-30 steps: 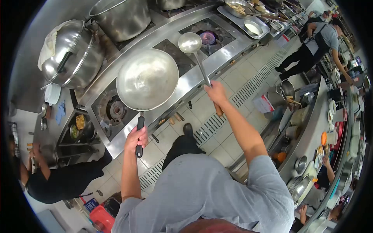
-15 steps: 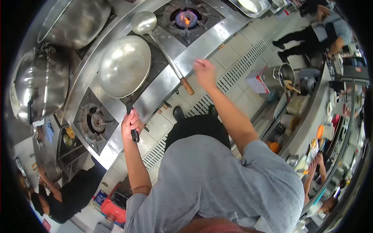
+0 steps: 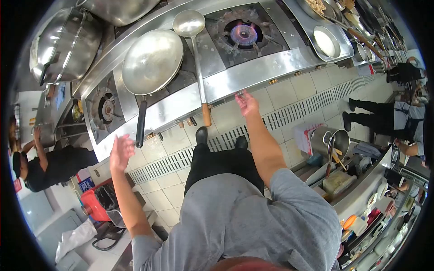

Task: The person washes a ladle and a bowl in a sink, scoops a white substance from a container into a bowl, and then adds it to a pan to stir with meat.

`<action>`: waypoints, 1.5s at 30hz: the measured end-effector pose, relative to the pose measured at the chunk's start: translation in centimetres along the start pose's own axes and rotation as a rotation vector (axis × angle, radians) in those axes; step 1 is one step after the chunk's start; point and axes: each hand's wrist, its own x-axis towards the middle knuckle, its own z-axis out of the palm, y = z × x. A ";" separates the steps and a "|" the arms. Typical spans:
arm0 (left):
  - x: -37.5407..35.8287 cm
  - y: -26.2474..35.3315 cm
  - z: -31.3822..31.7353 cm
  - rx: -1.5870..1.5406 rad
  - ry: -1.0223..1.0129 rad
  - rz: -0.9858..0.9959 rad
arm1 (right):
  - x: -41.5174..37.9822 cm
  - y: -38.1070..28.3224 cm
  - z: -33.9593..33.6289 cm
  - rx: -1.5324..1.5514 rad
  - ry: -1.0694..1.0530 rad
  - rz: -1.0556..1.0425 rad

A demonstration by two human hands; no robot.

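A metal wok (image 3: 153, 62) with a black handle (image 3: 141, 124) rests on the middle burner of the stove. Just left of that handle hovers my left hand (image 3: 121, 151), its fingers spread and empty. A long ladle (image 3: 189, 23) with a wooden grip (image 3: 206, 114) lies over the stove beside the wok, its end jutting past the front edge. My right hand (image 3: 247, 105) is at the stove's front, its fingertips close to a control knob; its fingers are apart and hold nothing I can see. Touch with the knob cannot be made out.
The right burner (image 3: 244, 34) burns with a flame; the left burner (image 3: 107, 110) shows none. A metal tray (image 3: 341, 49) with a bowl stands at the stove's right end. Large pots sit behind. A stockpot (image 3: 332, 140) is behind me on the right. Other people work on both sides.
My left hand has let go of the wok's handle and moved left. The right hand has come to the stove's front edge. The view has turned, showing more of the right end.
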 end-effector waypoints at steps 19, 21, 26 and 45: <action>-2.6 -10.8 27.3 0.843 -0.862 -0.010 | -11.3 -8.6 -7.6 -0.492 -0.624 0.099; -0.7 -15.9 28.1 1.431 -0.928 0.529 | -13.3 -4.3 -13.0 -0.828 -0.288 -0.120; 0.5 -13.5 30.1 0.870 -1.036 -0.198 | -21.6 3.6 -19.4 0.319 -0.014 0.071; 1.3 -24.0 33.4 1.176 -1.080 -0.234 | -36.8 7.6 -48.5 -0.165 1.234 -0.349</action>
